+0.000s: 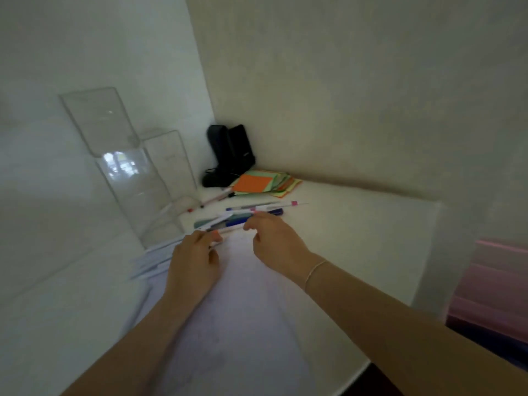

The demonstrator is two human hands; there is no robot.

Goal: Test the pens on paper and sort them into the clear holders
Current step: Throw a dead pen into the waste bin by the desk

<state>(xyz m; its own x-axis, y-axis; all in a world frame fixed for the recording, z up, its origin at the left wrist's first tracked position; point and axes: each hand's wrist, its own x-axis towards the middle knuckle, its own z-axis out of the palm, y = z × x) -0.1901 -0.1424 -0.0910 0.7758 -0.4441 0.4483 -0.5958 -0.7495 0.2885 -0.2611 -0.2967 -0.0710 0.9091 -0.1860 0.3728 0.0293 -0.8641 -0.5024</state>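
Clear holders (134,167) stand left by the wall, beside loose pens (245,214). Left hand (197,261) and right hand (271,238) pinch one pen (231,230) over paper (243,310). Orange notes (254,182), black case (228,155) behind.

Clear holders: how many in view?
2. The taller holder stands at the left against the wall; the shorter holder is just right of it, toward the corner, and they seem to touch. Neither visibly holds pens; glare may hide some.
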